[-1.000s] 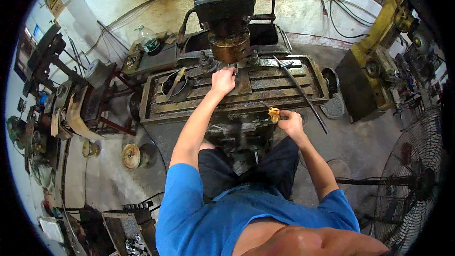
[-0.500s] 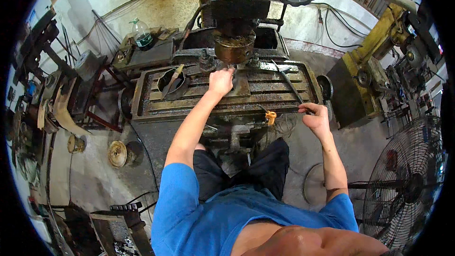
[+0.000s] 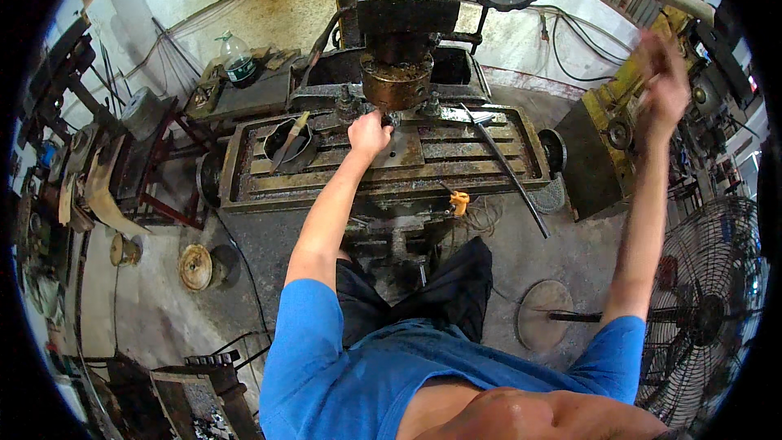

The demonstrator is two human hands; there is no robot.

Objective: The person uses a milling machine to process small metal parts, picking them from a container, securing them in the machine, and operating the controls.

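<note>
My left hand [image 3: 371, 132] is closed at the middle of the slotted machine table [image 3: 342, 187], just under the round brown spindle head [image 3: 397, 81]. Its fingers curl around a small dark part whose kind is hidden. My right hand [image 3: 664, 85] is raised at the far right, before the yellow machine, and smeared by motion. Right of centre on the table lies a long dark bar [image 3: 511, 171] with a wider bright end; its handle sticks out past the front edge. A brush [image 3: 292, 140] rests across a dark bowl [image 3: 305, 156] at the table's left.
An orange handle-like piece [image 3: 459, 202] hangs at the table's front edge. To the right stand a yellow machine [image 3: 590, 118] and a big wire fan [image 3: 705, 310]. A side bench with a plastic bottle [image 3: 238, 61] is at the back left. Metal chips litter the table slots.
My right hand has let go of the long bar and swung up and away to the right. The bar stays on the table. My left hand keeps its place under the spindle.
</note>
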